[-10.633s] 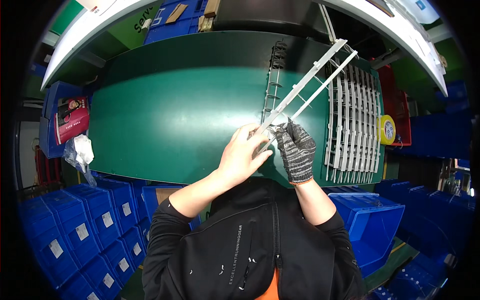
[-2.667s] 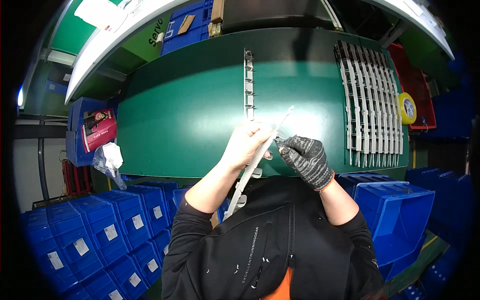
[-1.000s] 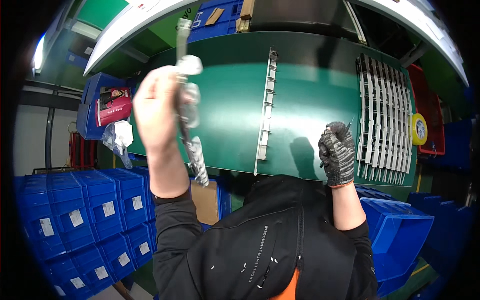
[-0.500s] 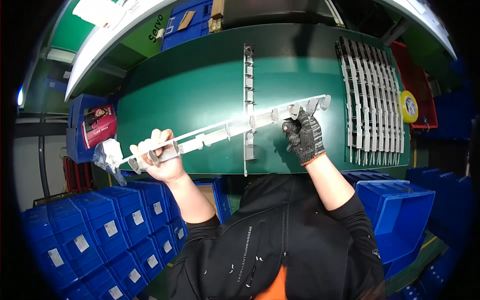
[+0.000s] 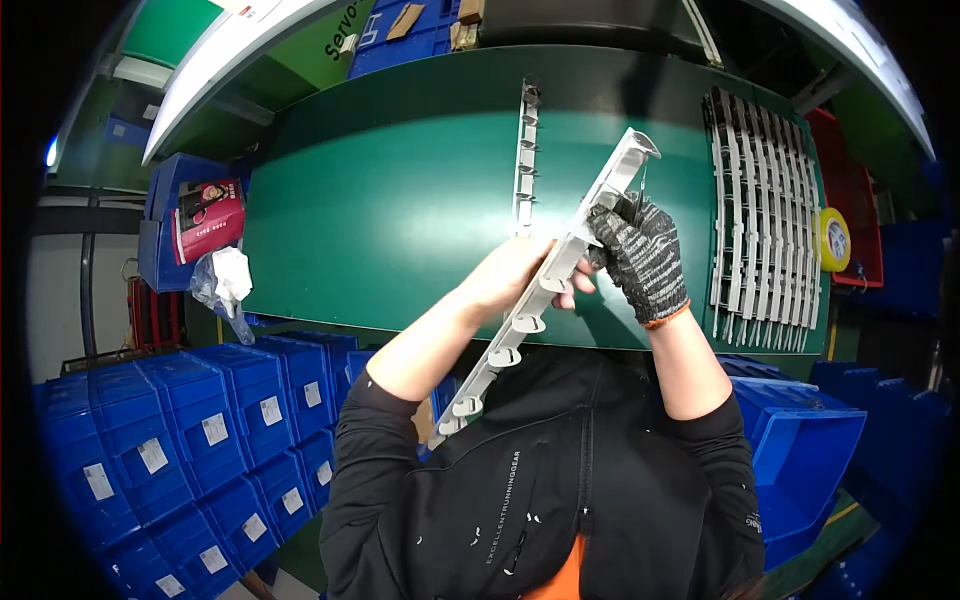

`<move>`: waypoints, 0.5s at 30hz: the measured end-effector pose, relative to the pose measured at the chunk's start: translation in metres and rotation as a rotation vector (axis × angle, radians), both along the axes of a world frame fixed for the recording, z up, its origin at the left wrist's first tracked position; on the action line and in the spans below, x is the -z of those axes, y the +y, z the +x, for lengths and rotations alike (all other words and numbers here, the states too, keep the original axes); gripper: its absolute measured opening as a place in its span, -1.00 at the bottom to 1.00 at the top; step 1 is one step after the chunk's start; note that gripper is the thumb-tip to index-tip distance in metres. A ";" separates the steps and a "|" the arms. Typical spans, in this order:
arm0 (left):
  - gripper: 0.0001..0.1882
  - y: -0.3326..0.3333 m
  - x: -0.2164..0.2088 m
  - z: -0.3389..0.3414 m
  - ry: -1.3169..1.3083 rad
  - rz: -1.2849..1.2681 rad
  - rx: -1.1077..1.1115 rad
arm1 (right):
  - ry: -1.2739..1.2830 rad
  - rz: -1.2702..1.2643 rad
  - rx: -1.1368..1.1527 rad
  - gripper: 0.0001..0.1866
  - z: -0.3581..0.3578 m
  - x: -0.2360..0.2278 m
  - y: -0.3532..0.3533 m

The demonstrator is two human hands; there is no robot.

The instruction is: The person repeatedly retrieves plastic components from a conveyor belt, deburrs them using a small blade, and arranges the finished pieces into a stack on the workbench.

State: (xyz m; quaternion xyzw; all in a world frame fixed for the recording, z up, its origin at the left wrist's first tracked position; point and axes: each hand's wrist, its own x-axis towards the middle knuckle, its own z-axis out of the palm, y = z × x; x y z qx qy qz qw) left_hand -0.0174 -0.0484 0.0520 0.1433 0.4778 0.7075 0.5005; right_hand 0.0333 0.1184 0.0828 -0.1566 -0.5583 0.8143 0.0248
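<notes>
Curled around the pale-grey tabbed strip point(image 5: 550, 275) from behind with the bare left hand point(image 5: 518, 268), fingertips showing past the strip's right side. Closed on it, by the look of things. Higher up, bunched tight against the same strip with the knit-gloved right hand point(image 5: 642, 252) — touching beside a curved tab, though cannot tell exactly what is pinched in there. Poking up past the glove, a thin sliver point(image 5: 643, 182), too fine to identify.

Looks like close handwork on one tab near the upper end. Calls next for a firm hold from the left and small, careful pressure from the right, without twisting anything so long and slim.

Held up at a slant, upper end over the green tabletop point(image 5: 370, 200), lower end past the near edge and in front of the black jacket point(image 5: 480, 480).

Farther out, lying on the table: a second strip point(image 5: 526, 160), near end lost behind the left hand. Over to the right, lined up side by side — a bank of similar strips point(image 5: 765, 230), with a yellow tape roll point(image 5: 833, 240) just beside.
</notes>
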 end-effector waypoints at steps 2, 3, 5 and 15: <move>-0.51 0.009 -0.002 0.005 -0.133 0.059 -0.002 | -0.004 0.031 -0.053 -0.84 0.003 0.004 0.005; -0.52 0.014 -0.003 0.009 -0.151 -0.041 -0.104 | 0.092 0.363 -0.067 -0.82 0.005 0.006 0.009; -0.53 0.012 -0.007 0.011 -0.174 -0.074 -0.128 | 0.329 1.020 0.098 -0.77 0.007 0.006 0.007; -0.59 0.004 -0.006 0.009 -0.102 0.046 -0.286 | 0.231 1.101 -0.041 -0.82 0.046 0.002 -0.010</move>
